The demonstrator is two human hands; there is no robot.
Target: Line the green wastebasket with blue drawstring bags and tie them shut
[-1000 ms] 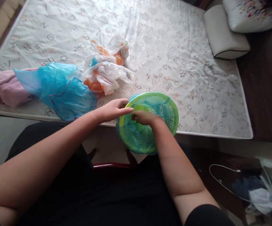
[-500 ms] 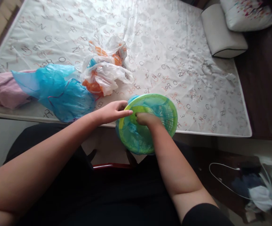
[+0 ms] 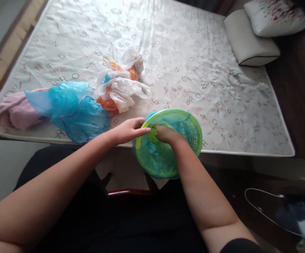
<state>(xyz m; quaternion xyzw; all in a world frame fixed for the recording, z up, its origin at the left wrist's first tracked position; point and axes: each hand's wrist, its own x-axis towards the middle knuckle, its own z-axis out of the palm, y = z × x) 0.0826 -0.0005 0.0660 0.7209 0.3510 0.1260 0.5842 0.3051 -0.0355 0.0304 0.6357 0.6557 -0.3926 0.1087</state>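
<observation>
A green plastic wastebasket (image 3: 199, 130) with perforated walls is tilted with its mouth toward me, at the mattress's front edge. A thin bluish plastic bag (image 3: 152, 160) lines it and folds over the rim on the left. My left hand (image 3: 131, 130) grips the basket's left rim, thumb over the edge, its other fingers partly hidden outside. Deep in the mouth, my right hand (image 3: 165, 134) is closed, knuckles against the inside wall; whatever its fingers hold is hidden.
On the mattress (image 3: 234, 130) left of the basket lie crumpled white-and-orange plastic bags (image 3: 123, 95), a blue plastic bag (image 3: 86, 117) and a pink cloth (image 3: 20, 110). Cushions (image 3: 251, 38) sit at the far right. A white cable (image 3: 260, 211) hangs low on the right.
The view has shifted slightly, so everything sits a little lower and mostly further right. Both hands keep nearly the same places on and in the basket.
</observation>
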